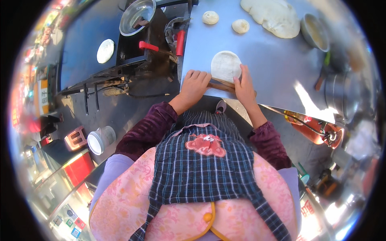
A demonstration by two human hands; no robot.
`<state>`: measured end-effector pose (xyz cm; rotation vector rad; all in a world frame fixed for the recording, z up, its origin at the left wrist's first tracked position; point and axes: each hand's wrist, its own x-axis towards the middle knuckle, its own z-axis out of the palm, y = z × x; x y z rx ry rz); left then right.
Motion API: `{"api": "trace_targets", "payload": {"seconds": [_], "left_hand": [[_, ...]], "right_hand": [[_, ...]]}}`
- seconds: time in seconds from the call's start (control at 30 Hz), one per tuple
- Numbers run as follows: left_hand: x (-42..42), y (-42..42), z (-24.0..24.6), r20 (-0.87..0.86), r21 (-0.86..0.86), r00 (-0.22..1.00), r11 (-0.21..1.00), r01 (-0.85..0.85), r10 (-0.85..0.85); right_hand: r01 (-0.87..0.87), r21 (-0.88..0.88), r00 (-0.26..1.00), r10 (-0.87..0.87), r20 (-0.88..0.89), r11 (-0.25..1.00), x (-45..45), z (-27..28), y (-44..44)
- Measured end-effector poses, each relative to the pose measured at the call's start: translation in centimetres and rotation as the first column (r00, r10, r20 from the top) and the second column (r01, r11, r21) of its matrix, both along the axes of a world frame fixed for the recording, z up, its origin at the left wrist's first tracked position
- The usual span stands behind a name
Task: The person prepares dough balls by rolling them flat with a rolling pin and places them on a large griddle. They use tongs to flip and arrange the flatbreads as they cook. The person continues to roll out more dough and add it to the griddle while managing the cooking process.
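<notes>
A flat round of dough (226, 64) lies near the front edge of the metal work table (265, 69). A wooden rolling pin (221, 86) rests at the near edge of that round. My left hand (196, 82) is closed over the pin's left end. My right hand (245, 86) is at the pin's right part, its thumb and fingertips at the right edge of the dough. Farther back on the table are two dough balls (210, 17) and a large mass of dough (274, 18). Another flat dough round (105, 51) lies on the dark griddle (84, 39) to the left.
Between griddle and table stand a metal basin (137, 17) and red-handled tools (180, 42). A metal bowl (315, 32) with yellowish contents and a large metal pot (340, 95) are at the right. Below are a white bucket (101, 140), a stool (76, 138) and a red tank (310, 131).
</notes>
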<state>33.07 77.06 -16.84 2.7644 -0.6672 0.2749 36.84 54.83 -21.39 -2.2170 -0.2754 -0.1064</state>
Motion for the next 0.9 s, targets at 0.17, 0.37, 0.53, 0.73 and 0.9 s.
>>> {"api": "trace_targets", "payload": {"seconds": [0.17, 0.37, 0.53, 0.73, 0.9], "left_hand": [[-1.0, 0.3, 2.5, 0.022, -0.033, 0.999, 0.999, 0.024, -0.023], [-5.7, 3.8, 3.1, -0.011, -0.075, 0.998, 0.996, -0.055, 0.054], [-5.1, 3.7, 2.9, -0.03, -0.113, 0.997, 0.991, -0.067, 0.064], [1.3, 1.1, 0.5, -0.038, -0.121, 0.99, 0.983, -0.137, 0.133], [13.7, 0.8, -0.6, 0.133, -0.036, 0.951, 0.96, -0.276, 0.279]], "right_hand": [[-0.388, -0.254, 0.907, 0.319, -0.275, 0.886, 10.6, 2.9, 2.6], [0.196, 0.833, 0.384, 0.741, -0.55, 0.517, 6.4, 6.4, 2.4], [0.128, 0.502, 0.822, 0.191, -0.536, 0.855, 1.9, 5.1, 0.1], [0.192, -0.473, 0.956, -0.055, 0.288, 0.86, -1.2, 3.3, 0.3], [0.393, -0.518, 0.893, -0.18, 0.412, 0.76, 8.5, 2.9, 2.6]]}}
